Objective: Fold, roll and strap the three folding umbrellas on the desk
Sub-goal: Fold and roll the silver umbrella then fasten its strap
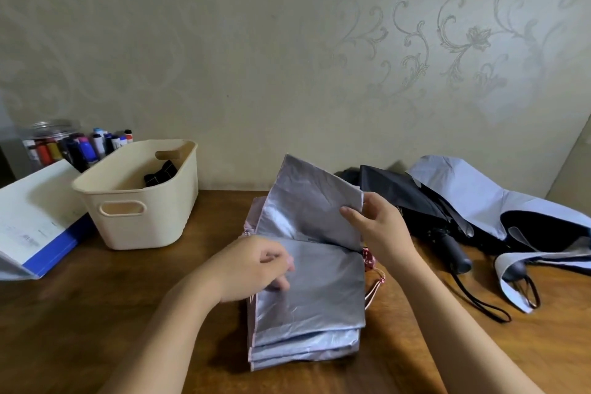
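A silver-lined umbrella with pink edging (316, 291) lies on the wooden desk (96, 313) in front of me, its panels stacked flat. My left hand (256, 269) pinches the left edge of the top panel. My right hand (377, 227) holds up another panel by its right edge, so it stands raised toward the wall. The pink handle and strap (372, 269) peek out on the right. A black umbrella (412, 201) with a black handle (454, 251) lies unfolded at the right. Beyond it sprawls a light blue umbrella (473, 192) with a dark lining.
A cream plastic basket (140, 201) with a dark item inside stands at the left. Behind it are several marker pens (80, 147) and a clear jar. A white and blue folder (35, 221) lies at the far left. The wall runs along the desk's back edge.
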